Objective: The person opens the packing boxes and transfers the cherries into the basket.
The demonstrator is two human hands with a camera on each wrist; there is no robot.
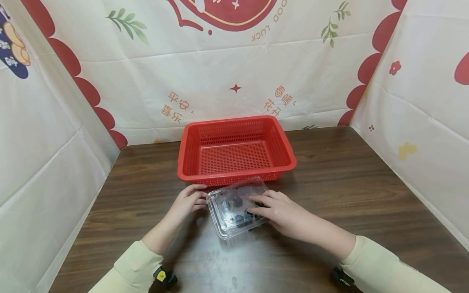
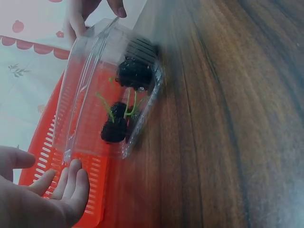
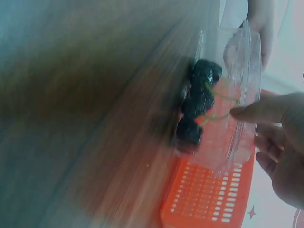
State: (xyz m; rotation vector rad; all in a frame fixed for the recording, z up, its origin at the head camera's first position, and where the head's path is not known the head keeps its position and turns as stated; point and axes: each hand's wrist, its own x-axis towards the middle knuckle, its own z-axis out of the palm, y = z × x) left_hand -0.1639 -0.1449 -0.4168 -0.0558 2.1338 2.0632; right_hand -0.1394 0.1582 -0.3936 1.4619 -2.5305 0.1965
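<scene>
A clear plastic clamshell box [image 1: 238, 207], its lid down, lies slightly turned on the table. Inside are several dark, glossy cherries [image 3: 197, 102] with thin green stems. At the right end of the box, my right hand [image 1: 283, 213] pinches the rim, with the thumb [image 3: 259, 110] on the side wall and fingers over the lid. My left hand [image 1: 188, 201] is at the opposite end, fingers loosely extended with the tips right at the box's edge. In the left wrist view, the left palm [image 2: 52, 199] faces up beside the rim, holding nothing.
Directly behind the box stands a red plastic basket [image 1: 183, 162] with slotted walls and nothing in it. The brown wood-grain table [image 1: 348, 183] is enclosed at the back and sides by a white printed cloth [image 1: 220, 73].
</scene>
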